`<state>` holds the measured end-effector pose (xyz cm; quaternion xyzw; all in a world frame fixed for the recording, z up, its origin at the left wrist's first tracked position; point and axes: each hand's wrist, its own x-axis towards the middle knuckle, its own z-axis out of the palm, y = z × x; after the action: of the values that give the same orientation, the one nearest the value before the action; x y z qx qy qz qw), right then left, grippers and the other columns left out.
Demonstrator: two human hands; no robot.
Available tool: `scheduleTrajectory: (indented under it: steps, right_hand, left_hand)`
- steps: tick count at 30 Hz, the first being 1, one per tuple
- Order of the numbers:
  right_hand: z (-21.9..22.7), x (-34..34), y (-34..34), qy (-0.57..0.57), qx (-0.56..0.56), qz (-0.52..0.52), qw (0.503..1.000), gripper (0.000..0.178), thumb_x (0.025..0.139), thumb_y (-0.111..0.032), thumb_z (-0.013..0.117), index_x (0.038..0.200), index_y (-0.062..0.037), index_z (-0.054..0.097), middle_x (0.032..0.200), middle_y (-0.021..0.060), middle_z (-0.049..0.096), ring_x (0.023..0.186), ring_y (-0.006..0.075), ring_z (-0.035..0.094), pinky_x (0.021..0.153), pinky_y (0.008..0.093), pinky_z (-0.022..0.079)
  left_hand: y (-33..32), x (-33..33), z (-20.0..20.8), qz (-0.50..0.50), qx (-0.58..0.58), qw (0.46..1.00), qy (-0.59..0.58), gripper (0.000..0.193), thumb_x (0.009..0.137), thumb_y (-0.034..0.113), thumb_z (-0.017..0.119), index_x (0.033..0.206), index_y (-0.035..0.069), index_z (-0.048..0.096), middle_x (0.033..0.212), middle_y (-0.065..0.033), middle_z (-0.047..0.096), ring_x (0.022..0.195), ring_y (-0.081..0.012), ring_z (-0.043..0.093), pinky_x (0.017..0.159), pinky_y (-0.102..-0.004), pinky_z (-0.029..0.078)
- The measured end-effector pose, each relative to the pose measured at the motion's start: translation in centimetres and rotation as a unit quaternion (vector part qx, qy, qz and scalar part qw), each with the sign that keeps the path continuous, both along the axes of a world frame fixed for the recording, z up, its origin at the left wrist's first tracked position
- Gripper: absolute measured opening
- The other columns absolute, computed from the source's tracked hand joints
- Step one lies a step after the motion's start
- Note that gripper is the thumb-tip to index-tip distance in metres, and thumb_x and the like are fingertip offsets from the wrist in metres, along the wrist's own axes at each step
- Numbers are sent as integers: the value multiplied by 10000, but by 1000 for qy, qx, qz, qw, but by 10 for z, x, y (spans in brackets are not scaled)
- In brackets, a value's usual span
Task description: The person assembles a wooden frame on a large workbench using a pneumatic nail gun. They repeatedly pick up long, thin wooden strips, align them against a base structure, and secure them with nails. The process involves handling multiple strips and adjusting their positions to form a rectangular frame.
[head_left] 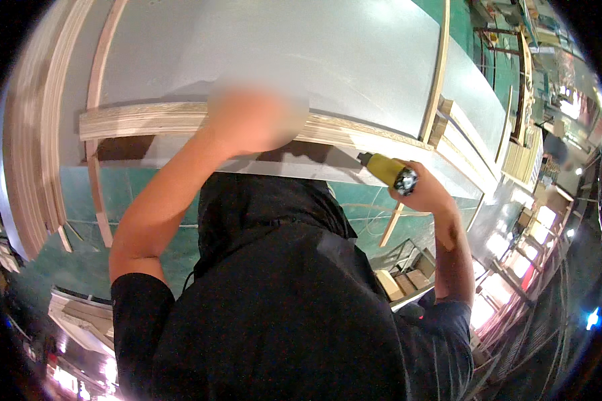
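My left hand rests over a stack of long plywood strips lying across a large grey panel. Its fingers are blurred, so their closure on the strips cannot be made out. To the right, my right hand is wrapped round a yellow, drill-like power tool. The tool's dark tip points left, just on the near side of the strips and apart from my left hand. Its rounded back end is black and silver.
Thin wooden battens run under and beside the panel. Tall stacked boards stand at the left, and more timber pieces lie at the right. Below is a green floor. A crate with wood blocks stands near my right arm.
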<state>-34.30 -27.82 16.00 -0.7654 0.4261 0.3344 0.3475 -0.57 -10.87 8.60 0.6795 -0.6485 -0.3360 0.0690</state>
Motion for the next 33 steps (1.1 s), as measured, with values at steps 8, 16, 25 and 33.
scheduleTrajectory:
  steps: [8,16,25,33]
  right_hand:
    - [29,-79,-69,-137,87,-156,974,331,814,-81,734,1137,-32,683,947,54,726,872,163,667,798,324,550]
    - [108,-137,-110,-144,-10,-78,986,399,767,-41,718,1164,-47,681,975,106,741,902,203,693,832,353,546]
    - [31,-162,-149,-84,-56,108,989,323,725,-8,669,1047,-26,681,963,228,702,956,443,659,832,483,517]
    - [-9,-159,-160,-194,-28,112,974,413,719,-15,723,1130,-24,684,956,214,718,926,404,697,820,444,543]
  left_hand:
    - [-103,-62,-39,-44,117,983,137,390,976,356,651,1237,67,618,1155,-188,706,1060,-353,684,885,-465,538]
    - [-165,-159,-97,-132,49,983,121,438,968,386,639,1257,58,621,1177,-196,697,1092,-373,669,921,-447,537]
    - [-159,-248,-65,-84,-65,993,-54,613,838,303,774,1347,57,538,1294,-125,600,1192,-321,591,973,-483,484]
    - [-157,-255,-74,-51,-66,995,-50,639,772,253,794,1332,70,545,1164,-114,644,1134,-318,610,937,-521,479]
